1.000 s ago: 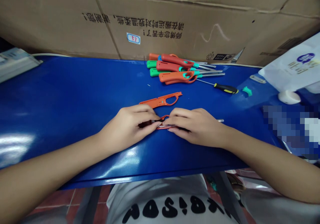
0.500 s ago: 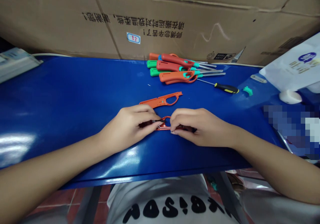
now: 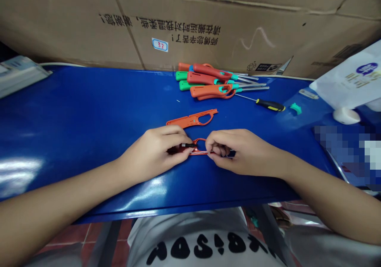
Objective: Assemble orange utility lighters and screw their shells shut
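Near the table's front edge, my left hand [image 3: 162, 146] is closed around the handle end of an orange lighter shell half [image 3: 200, 140] with a trigger loop. A small black and silver cylindrical part [image 3: 188, 145] shows at the left fingertips, over the shell. My right hand [image 3: 238, 151] is pinched at the loop's right side, where a thin white wire [image 3: 201, 152] runs along the shell to the fingertips. What lies inside that pinch is mostly hidden. Just beyond my hands rests a second orange shell half [image 3: 193, 119], its inner side up.
Several assembled lighters [image 3: 212, 90] in orange, red and green lie in a pile at the back. Beside them is a yellow-black screwdriver [image 3: 270, 105] and a teal plastic piece [image 3: 295, 108]. A cardboard box [image 3: 74, 28] walls off the far side; a white bag [image 3: 348, 76] stands right.
My right hand has shifted slightly right along the shell, and its fingers have curled. More of the black and silver part shows at my left fingertips.
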Motion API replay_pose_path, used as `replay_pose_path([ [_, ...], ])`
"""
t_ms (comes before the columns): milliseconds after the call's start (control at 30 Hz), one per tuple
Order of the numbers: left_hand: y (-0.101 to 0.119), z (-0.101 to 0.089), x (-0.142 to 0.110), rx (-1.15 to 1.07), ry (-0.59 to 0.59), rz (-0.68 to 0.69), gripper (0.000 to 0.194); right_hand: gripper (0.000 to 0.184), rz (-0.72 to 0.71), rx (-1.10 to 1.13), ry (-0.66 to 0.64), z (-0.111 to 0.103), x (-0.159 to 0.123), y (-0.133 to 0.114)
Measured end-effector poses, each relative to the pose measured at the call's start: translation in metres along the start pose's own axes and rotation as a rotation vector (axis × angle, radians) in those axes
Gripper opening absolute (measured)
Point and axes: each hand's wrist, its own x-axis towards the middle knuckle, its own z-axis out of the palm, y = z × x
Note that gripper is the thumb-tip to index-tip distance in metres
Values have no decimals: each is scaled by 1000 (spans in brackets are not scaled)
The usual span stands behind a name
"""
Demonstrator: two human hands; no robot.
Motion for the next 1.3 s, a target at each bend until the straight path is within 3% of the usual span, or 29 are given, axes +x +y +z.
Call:
replay_pose_path([
  [633,-1,0,2,-20,35,-13,7,14,-53,-118,35,7,2,4],
  [1300,0,3,2,-2,36,13,5,16,-58,-80,42,1,4,2],
])
